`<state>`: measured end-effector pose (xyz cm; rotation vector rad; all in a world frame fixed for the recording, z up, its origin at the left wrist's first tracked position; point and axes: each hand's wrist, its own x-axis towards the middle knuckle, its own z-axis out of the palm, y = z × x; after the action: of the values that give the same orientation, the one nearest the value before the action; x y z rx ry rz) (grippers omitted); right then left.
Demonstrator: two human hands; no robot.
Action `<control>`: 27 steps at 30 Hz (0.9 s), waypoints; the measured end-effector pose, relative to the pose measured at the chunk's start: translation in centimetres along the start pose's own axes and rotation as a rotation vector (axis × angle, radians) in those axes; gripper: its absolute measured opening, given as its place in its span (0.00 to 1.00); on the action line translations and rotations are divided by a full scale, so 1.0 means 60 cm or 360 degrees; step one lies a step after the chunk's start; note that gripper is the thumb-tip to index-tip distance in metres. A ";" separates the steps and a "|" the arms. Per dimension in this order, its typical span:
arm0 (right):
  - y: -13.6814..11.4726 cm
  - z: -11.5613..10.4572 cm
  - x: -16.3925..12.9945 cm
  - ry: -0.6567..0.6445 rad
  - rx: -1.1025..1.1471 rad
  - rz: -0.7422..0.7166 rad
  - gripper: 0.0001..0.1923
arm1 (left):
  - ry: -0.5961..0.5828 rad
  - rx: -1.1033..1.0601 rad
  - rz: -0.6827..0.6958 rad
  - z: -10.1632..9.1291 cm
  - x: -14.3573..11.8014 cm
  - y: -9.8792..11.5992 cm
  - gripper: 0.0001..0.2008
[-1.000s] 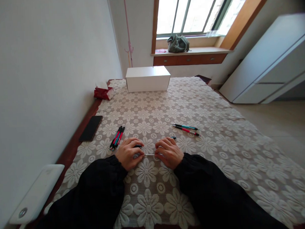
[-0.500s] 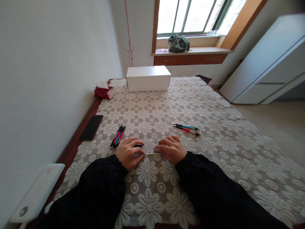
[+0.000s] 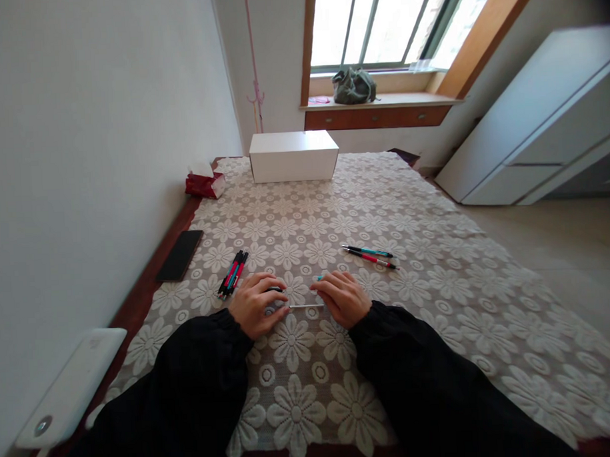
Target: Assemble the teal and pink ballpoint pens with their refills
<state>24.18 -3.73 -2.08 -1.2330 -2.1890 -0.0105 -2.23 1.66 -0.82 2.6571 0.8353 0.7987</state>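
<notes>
Step in hand, by our reading: pen assembly. Our left hand (image 3: 257, 305) and right hand (image 3: 343, 298) pinch a thin refill (image 3: 302, 306) between them over the tabletop (image 3: 436, 264). Next calls for aligning its ends squarely.

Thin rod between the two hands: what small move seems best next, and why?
Probably slide the rod toward the left hand, into the dark pen part there. The right hand holds its other end, and both rest on the cloth.
</notes>
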 end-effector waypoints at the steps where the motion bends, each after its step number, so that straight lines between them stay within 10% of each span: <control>1: -0.002 -0.001 0.000 0.0000 0.0032 -0.0005 0.11 | 0.0009 -0.0004 0.0011 0.000 0.000 -0.001 0.06; 18: -0.094 -0.004 0.007 -0.0047 0.1369 0.0534 0.05 | 0.0213 -0.0299 0.0139 0.003 -0.009 0.077 0.08; 27: -0.086 0.008 0.005 -0.0054 0.1473 0.0628 0.14 | 0.0322 -0.0256 0.0092 0.006 -0.005 0.074 0.04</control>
<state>19.81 -6.30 -0.85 -1.0515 -1.5822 1.0558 -0.18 -2.14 0.42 2.4986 0.7093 1.1144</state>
